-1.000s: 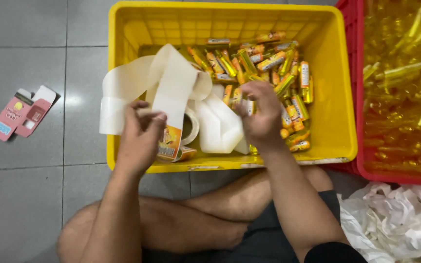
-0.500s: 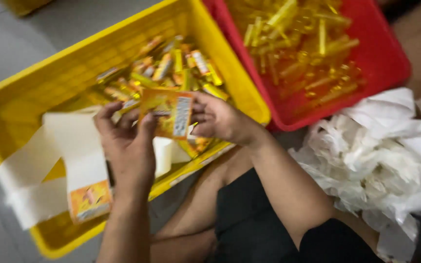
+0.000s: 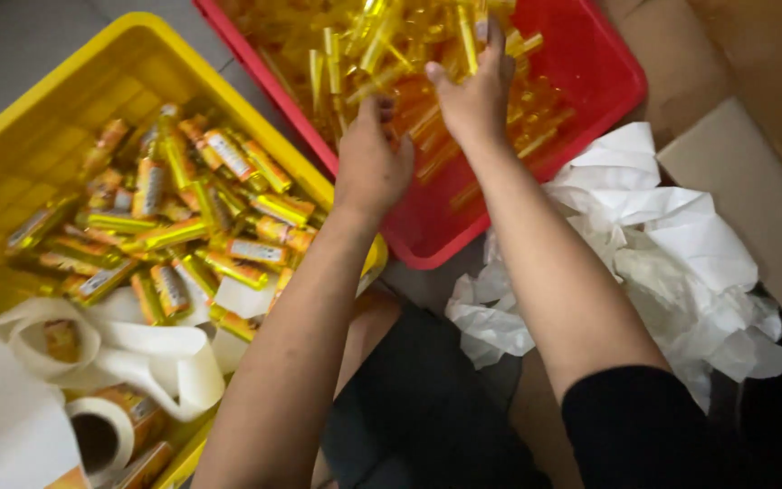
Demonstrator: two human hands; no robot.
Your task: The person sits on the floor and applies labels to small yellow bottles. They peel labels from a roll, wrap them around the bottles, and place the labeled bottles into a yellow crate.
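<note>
View from above of a seated person reaching forward with both bare hands into a red plastic crate [image 3: 590, 100] filled with clear amber-yellow plastic tubes [image 3: 382, 45]. The right hand [image 3: 477, 91] is deeper in the crate, fingers spread and curled down over the heap, touching the tubes; whether it has closed on any cannot be told. The left hand [image 3: 371, 163] hovers just inside the near rim, loosely curled, and its grip is hidden as well. The tubes lie directly under and ahead of both hands, jumbled, many with their long axes running roughly away from the person; the right hand is the nearer to the bulk of them.

To the left, touching the red crate, a yellow plastic crate [image 3: 11, 127] holds labelled yellow tubes [image 3: 228, 154] and a loose roll of white label backing paper [image 3: 110, 362]. To the right, crumpled white paper [image 3: 672, 244] lies on the floor beside a brown cardboard box [image 3: 753, 190].
</note>
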